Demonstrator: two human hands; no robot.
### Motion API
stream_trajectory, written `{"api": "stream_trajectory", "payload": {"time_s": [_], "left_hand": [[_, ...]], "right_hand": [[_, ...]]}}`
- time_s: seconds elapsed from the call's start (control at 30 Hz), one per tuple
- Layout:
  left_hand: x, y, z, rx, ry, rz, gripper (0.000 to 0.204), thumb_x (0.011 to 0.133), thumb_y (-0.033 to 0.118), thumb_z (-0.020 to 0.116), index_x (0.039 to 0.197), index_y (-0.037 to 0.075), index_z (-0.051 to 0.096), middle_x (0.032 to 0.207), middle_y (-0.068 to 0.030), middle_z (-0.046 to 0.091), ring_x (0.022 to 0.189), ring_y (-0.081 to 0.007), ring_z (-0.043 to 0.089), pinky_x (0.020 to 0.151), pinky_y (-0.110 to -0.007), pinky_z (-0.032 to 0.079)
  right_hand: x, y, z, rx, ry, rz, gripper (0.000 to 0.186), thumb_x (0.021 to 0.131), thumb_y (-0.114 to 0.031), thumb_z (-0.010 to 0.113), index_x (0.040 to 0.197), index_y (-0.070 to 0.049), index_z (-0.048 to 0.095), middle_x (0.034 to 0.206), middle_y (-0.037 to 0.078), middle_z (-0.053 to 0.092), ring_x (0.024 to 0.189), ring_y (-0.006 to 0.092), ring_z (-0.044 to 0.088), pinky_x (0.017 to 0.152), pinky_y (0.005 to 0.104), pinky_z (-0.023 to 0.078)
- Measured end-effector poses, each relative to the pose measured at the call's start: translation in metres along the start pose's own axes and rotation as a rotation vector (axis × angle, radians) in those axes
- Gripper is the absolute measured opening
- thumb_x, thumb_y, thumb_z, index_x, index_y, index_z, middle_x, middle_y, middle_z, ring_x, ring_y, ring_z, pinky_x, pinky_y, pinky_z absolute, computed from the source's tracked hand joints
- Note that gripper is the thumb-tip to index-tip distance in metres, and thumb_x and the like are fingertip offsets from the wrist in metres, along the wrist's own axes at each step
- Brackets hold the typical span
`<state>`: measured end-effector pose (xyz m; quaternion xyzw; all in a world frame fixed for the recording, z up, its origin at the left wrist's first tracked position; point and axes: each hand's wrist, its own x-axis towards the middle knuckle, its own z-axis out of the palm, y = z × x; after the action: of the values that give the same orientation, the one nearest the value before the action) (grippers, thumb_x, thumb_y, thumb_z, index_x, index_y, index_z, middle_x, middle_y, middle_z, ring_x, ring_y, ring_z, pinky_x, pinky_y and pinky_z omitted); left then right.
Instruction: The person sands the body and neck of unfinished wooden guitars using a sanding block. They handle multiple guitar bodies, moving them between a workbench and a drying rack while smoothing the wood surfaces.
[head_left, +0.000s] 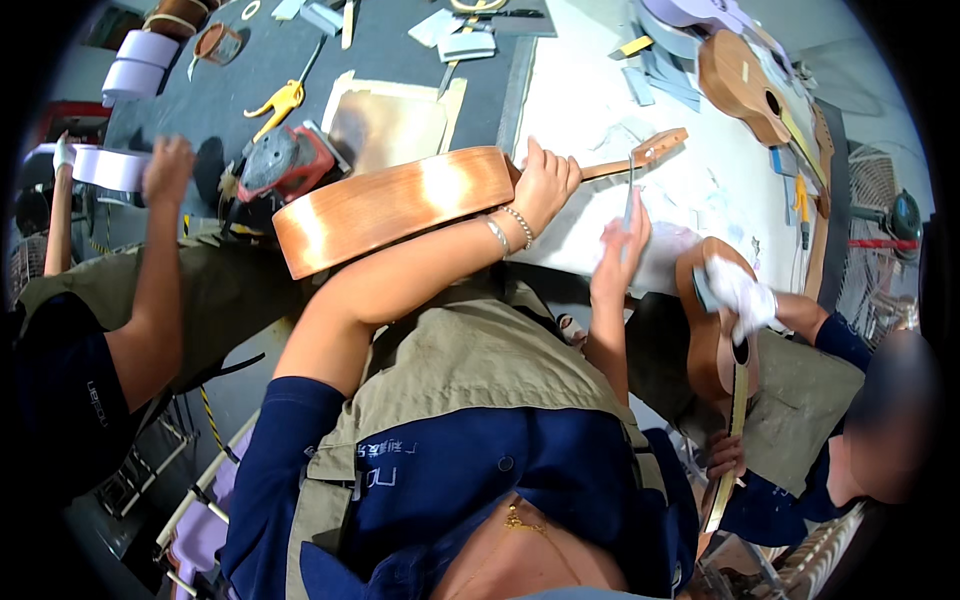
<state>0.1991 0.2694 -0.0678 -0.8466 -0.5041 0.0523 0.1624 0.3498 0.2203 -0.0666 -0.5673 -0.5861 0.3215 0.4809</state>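
Note:
A brown wooden ukulele point(400, 205) lies on its side across my left forearm at the table's near edge, its headstock point(660, 147) pointing to the far right. My left hand point(545, 190) is closed round the neck just beyond the body; its fingertips show above the neck. Upright in my right hand point(622, 240) is a thin grey strip point(630, 195), perhaps a file or folded sandpaper. The strip's upper end reaches the neck near the headstock. I cannot tell whether it touches the wood. My right hand is slightly blurred.
A red and grey sander point(285, 162) and a yellow air blow gun point(278, 106) lie left of the ukulele. At right, a co-worker's gloved hand point(738, 292) rubs another ukulele point(707, 350). A left-hand co-worker handles a lilac body point(110, 168). More ukuleles point(738, 85) lie far right.

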Motion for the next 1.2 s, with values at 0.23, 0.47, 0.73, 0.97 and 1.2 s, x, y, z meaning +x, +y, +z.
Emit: {"api": "stream_trajectory", "payload": {"time_s": [0.23,0.47,0.73,0.97,1.2], "left_hand": [[-0.091,-0.070,-0.070,-0.221,-0.009,-0.478,0.053,0.074,0.016,0.059,0.124,0.007,0.045,0.116,-0.0130,0.048,0.115,-0.0288,0.043,0.105,-0.053,0.021],[-0.085,-0.075,-0.060,-0.241,-0.038,-0.595,0.027,0.073,0.008,0.054,0.099,0.005,0.050,0.088,-0.0068,0.047,0.089,-0.0243,0.048,0.102,-0.051,0.026],[-0.080,-0.086,-0.062,-0.304,-0.187,-0.595,0.062,0.056,0.008,0.075,0.111,0.006,0.047,0.099,-0.0084,0.047,0.099,-0.0267,0.046,0.102,-0.046,0.026],[-0.083,-0.078,-0.063,-0.333,-0.086,-0.598,0.036,0.068,0.002,0.055,0.104,0.004,0.049,0.093,-0.0088,0.047,0.093,-0.0265,0.047,0.102,-0.047,0.025],[-0.083,-0.076,-0.060,-0.350,-0.115,-0.633,0.048,0.061,0.001,0.061,0.107,0.005,0.049,0.095,-0.0107,0.047,0.099,-0.0293,0.046,0.102,-0.045,0.025]], "right_hand": [[0.023,-0.016,0.048,-0.880,-0.596,-0.546,0.065,0.079,-0.031,0.061,0.135,-0.008,0.036,0.141,0.012,0.032,0.132,0.0257,0.028,0.108,0.0444,0.019],[0.046,-0.032,0.081,-0.661,-0.802,-0.610,0.072,0.076,-0.034,0.062,0.134,0.000,0.034,0.142,0.011,0.031,0.133,0.0244,0.026,0.109,0.0478,0.015],[0.022,-0.028,0.053,-0.571,-0.702,-0.370,0.076,0.077,-0.040,0.058,0.136,-0.001,0.031,0.144,0.012,0.028,0.136,0.0274,0.019,0.109,0.0519,0.010],[0.052,-0.026,0.068,-0.397,-0.880,-0.594,0.068,0.074,-0.043,0.057,0.123,0.002,0.046,0.137,0.012,0.038,0.131,0.0247,0.031,0.108,0.0479,0.019],[0.040,-0.034,0.048,-0.552,-0.900,-0.587,0.065,0.075,-0.044,0.057,0.124,-0.004,0.047,0.141,0.005,0.034,0.132,0.0232,0.028,0.106,0.0571,0.012]]}}
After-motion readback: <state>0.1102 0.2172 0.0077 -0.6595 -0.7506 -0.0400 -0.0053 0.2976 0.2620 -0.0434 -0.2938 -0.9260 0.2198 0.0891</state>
